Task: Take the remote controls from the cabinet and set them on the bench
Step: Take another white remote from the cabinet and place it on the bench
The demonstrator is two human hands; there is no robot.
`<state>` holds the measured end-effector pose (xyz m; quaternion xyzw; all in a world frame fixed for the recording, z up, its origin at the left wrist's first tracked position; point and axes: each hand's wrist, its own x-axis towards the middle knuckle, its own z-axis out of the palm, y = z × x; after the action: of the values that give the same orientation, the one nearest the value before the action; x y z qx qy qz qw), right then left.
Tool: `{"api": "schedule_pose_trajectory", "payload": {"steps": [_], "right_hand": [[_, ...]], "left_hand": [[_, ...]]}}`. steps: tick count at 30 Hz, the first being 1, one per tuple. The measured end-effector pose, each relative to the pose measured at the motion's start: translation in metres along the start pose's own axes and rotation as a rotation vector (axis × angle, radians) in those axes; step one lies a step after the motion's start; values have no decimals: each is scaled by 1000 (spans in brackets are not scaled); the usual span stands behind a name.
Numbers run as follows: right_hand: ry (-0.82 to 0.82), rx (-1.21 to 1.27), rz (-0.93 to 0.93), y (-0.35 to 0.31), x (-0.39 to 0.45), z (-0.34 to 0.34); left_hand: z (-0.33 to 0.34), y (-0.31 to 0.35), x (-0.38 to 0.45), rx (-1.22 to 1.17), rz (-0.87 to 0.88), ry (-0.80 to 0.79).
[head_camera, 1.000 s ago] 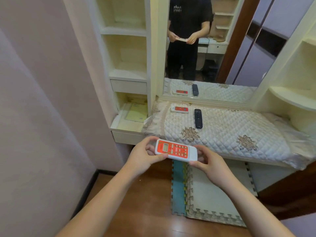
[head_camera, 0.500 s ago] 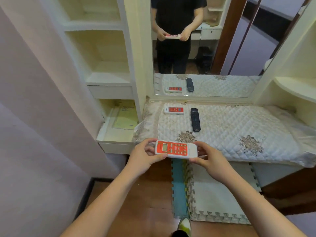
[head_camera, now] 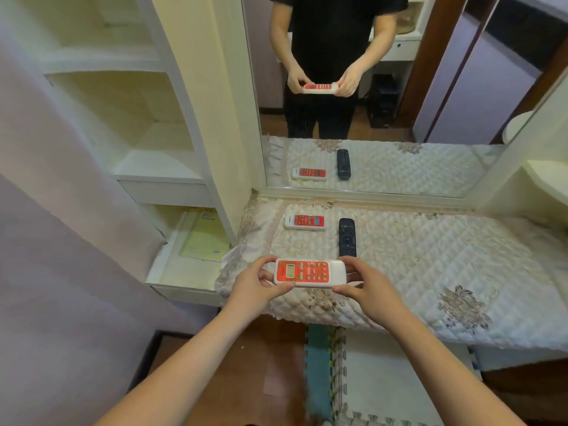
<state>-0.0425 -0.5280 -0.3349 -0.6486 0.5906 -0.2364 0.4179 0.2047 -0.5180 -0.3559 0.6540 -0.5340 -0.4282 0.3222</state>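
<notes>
**Held remote: long axis crosswise, supported at both ends**

The person is holding a red-and-white remote [head_camera: 309,273] between both hands, face up, over the near edge of the quilted bench [head_camera: 461,259]. The long axis is running left to right, roughly parallel to the bench's front edge. The left hand [head_camera: 256,282] is closing thumb and fingers on the display end; the right hand [head_camera: 367,287] is pinching the plain white end. Neither hand is nearer the load: the remote is lying directly between the two grips, bridging them. Whether its underside is already touching the quilt cannot be told.

Two remotes are already resting on the bench farther back: a second red remote [head_camera: 305,222], also lying crosswise, and a black remote [head_camera: 347,237], lying front to back just beside it. The held unit is sitting in front of both, well clear of them.

The open cabinet drawer [head_camera: 184,272] at left is showing only a yellow-green booklet [head_camera: 205,238]. Judged from this, the step in hand is lowering the remote straight down without turning it
</notes>
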Motion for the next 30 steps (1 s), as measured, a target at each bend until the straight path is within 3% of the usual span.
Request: {"api": "schedule_pose_trajectory", "payload": {"steps": [12, 19, 24, 30], "right_hand": [[35, -26, 109, -7, 78, 39], [98, -20, 248, -5, 94, 64], [92, -60, 315, 8, 102, 69], [42, -124, 366, 25, 123, 68]], "left_hand": [[-32, -28, 88, 31, 49, -57], [-36, -54, 127, 113, 67, -242], [-26, -65, 149, 110, 20, -327], [-4, -69, 169, 18, -168, -357]]}}
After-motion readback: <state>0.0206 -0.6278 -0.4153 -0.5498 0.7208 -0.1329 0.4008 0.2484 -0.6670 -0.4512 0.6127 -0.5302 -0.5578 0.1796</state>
